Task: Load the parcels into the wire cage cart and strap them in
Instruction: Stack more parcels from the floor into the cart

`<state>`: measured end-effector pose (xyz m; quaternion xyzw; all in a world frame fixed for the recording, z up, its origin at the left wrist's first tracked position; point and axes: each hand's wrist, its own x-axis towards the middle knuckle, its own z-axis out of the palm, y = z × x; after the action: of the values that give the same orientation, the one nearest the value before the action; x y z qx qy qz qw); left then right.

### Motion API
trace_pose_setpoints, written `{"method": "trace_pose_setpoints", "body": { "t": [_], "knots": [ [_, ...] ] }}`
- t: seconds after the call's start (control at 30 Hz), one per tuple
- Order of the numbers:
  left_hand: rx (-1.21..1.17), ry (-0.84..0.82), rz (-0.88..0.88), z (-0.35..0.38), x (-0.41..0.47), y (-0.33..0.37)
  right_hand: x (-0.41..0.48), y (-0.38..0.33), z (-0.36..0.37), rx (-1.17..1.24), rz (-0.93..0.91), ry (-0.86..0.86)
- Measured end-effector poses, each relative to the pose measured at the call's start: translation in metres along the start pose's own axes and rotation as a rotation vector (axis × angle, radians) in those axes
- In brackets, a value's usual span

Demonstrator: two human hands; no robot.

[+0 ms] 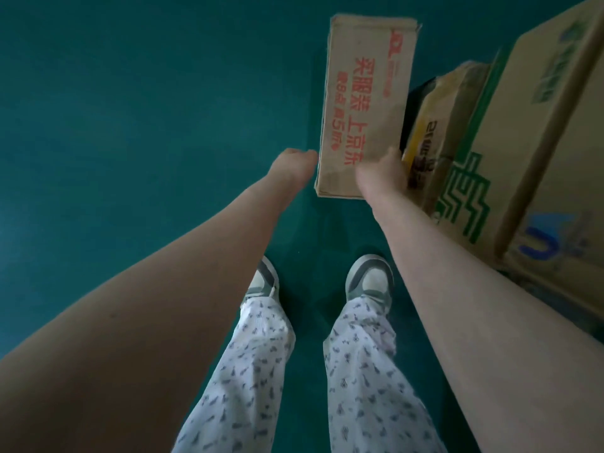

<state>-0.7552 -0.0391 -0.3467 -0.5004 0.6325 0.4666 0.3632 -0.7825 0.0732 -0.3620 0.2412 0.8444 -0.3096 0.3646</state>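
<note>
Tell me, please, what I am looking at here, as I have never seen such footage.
There is no machine: a person wears one camera on the head, looking down at their own patterned trousers and shoes on a green floor. The right hand grips the near right corner of a cardboard box with red print; the left hand is at its left edge, fingers hidden. To its right stand a small yellow-printed box and a large green-printed box.

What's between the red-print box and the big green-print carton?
Head view: a smaller yellow-and-black-print carton stands between the red-print box and the green-print carton. The right hand holds the box's near right edge just in front of it.
</note>
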Motion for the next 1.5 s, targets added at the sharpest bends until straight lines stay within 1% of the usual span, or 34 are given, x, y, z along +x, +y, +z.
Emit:
{"method": "trace_pose_setpoints", "body": {
  "t": [0.13, 0.23, 0.33, 0.4, 0.53, 0.7, 0.8, 1.0, 1.13, 1.23, 1.5],
  "knots": [
    [-0.029, -0.066, 0.062, 0.017, 0.026, -0.007, 0.016, 0.016, 0.009, -0.126, -0.067, 0.047],
    [-0.036, -0.102, 0.069, 0.022, 0.035, -0.007, 0.023, 0.016, 0.019, -0.123, -0.082, 0.082],
    [-0.035, -0.127, 0.063, 0.024, 0.039, -0.004, 0.032, 0.008, 0.023, -0.08, -0.014, 0.111],
    [-0.056, -0.129, 0.061, 0.024, 0.037, -0.003, 0.035, 0.007, 0.023, -0.06, 0.052, 0.096],
    [-0.131, -0.081, 0.059, 0.017, 0.035, -0.004, 0.03, 0.004, 0.022, 0.039, 0.082, 0.064],
    [-0.176, -0.014, 0.04, 0.001, 0.012, -0.001, 0.005, -0.004, 0.013, 0.304, 0.054, -0.008],
    [-0.197, 0.008, 0.048, -0.017, -0.017, 0.007, -0.022, -0.026, 0.002, 0.349, 0.046, -0.054],
    [-0.247, 0.081, 0.108, -0.061, -0.088, 0.043, -0.081, -0.084, -0.045, 0.416, -0.053, -0.088],
    [-0.266, 0.099, 0.133, -0.091, -0.146, 0.064, -0.126, -0.115, -0.088, 0.411, -0.109, -0.144],
    [-0.306, 0.11, 0.178, -0.116, -0.206, 0.085, -0.17, -0.142, -0.131, 0.427, -0.142, -0.18],
    [-0.407, 0.154, 0.288, -0.14, -0.359, 0.15, -0.274, -0.204, -0.239, 0.504, -0.2, -0.125]
  ]
}}
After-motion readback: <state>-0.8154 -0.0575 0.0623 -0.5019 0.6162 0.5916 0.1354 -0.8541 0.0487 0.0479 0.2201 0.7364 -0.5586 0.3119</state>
